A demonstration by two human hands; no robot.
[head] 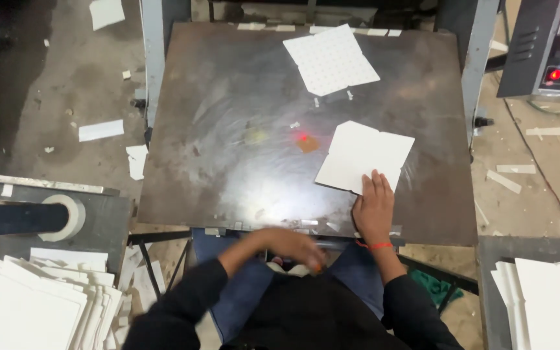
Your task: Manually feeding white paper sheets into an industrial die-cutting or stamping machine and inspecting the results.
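My right hand (373,209) lies flat on the dark metal desk (241,162), with the fingers stretched and close together, pressing the near edge of a white notched cardboard sheet (365,157). The hand holds nothing; it only rests on the sheet. My left hand (291,247) is at the near edge of the desk, left of the sheet and closer to my body. It is blurred, so I cannot tell if its fingers are spread or closed, or if they hold something.

Beyond the sheet, near the far edge of the desk, lies a second white sheet with small dots (330,59). Just left of my sheet a red light spot (304,137) shines on the metal. Nothing lies between my hands and the sheet.

Far left of the sheet stands a stack of white sheets (40,301), cut off by the picture border, and a tape roll (66,217) behind it. To the right, another white stack (549,298) is also cut off, and a control panel (555,45) is visible only partly.
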